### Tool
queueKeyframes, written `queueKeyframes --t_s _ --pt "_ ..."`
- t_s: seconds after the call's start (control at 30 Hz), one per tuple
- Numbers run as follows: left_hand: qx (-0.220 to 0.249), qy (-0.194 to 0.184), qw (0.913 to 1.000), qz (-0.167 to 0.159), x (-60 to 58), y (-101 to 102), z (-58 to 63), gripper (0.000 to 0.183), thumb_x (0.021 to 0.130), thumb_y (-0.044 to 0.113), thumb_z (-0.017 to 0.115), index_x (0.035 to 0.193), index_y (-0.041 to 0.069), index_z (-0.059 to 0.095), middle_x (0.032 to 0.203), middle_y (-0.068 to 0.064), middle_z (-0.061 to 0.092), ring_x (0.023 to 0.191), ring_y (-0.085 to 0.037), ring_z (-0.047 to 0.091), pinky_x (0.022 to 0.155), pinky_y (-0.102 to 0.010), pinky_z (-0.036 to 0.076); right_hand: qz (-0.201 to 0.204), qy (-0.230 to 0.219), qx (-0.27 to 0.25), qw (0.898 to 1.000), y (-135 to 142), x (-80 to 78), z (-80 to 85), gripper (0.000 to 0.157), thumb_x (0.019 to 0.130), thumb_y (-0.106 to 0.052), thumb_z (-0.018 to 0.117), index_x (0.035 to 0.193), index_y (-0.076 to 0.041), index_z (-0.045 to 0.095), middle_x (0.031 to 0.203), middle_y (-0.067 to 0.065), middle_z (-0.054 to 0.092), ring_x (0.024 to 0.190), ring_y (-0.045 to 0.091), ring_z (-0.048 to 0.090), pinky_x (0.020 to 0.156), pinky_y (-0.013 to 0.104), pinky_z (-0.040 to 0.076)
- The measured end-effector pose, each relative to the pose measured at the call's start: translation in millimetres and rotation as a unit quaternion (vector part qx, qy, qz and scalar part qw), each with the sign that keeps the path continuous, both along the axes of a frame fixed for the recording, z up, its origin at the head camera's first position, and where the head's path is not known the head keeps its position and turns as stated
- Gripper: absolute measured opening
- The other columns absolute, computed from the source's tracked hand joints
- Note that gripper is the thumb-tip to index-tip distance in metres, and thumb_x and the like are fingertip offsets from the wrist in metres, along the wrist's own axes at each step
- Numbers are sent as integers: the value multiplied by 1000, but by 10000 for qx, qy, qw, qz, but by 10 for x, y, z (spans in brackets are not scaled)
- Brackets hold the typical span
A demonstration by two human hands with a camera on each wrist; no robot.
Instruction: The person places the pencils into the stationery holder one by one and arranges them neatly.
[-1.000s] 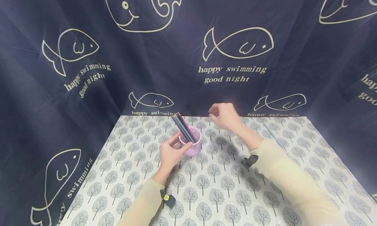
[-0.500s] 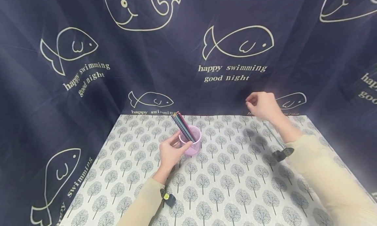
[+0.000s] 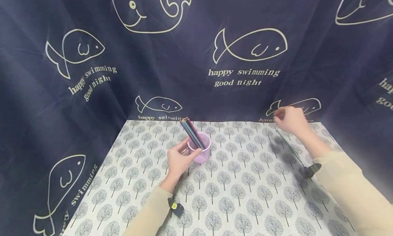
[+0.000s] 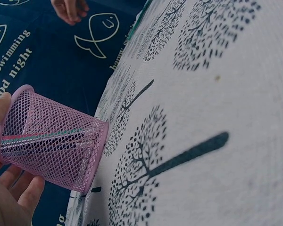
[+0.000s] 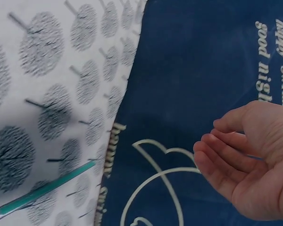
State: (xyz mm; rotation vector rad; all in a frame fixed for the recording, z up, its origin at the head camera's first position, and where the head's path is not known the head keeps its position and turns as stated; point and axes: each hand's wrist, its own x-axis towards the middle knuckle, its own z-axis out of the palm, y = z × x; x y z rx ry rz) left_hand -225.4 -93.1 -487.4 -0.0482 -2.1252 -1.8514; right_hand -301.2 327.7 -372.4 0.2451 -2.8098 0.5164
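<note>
My left hand (image 3: 177,161) grips a pink mesh pen cup (image 3: 201,156), thumb at the near rim and fingers on its left side. The cup stands upright on the table. Several colored pencils (image 3: 191,132) lean left out of it; through the mesh in the left wrist view they show as red, green and dark lines. My right hand (image 3: 291,119), raised over the far right of the table, holds nothing. In the right wrist view, its fingers (image 5: 217,162) are loosely bent, with the thumb apart from them. Below it lies a thin teal stick (image 5: 47,188), not touched.
A white cloth with printed grey trees covers the table (image 3: 239,208). Behind the far edge hangs a dark blue curtain (image 3: 196,79) with fish drawings and lettering, which also closes in both sides.
My right hand has moved right, away from the cup, and then lowered a little toward the teal stick. The left hand and the cup have stayed in place.
</note>
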Motion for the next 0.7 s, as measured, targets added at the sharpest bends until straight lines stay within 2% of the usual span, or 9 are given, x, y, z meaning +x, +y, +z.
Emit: queueKeyframes --t_s 0.2,0.47,0.7 --pt "67 -96 9999 -35 -3 -2 6 70 73 20 100 134 4 71 131 -22 73 111 -38 78 92 -32 69 -119 -32 149 9998 227 37 -158 22 94 -16 66 101 3 76 94 22 80 83 48 73 76 64 56" --pt "58 -86 9999 -52 5 -3 9 70 74 20 99 135 4 71 131 -23 73 111 -40 78 91 -32 69 -259 -280 212 9990 474 63 -378 24 94 -16 66 99 6 75 92 27 79 84 53 71 82 72 56" --pt "68 -115 9999 -61 -3 -7 -4 70 74 21 99 135 4 70 131 -23 73 111 -38 78 90 -30 69 -318 -446 404 9977 595 69 -571 28 92 -18 71 98 9 75 89 28 77 84 52 71 81 71 59"
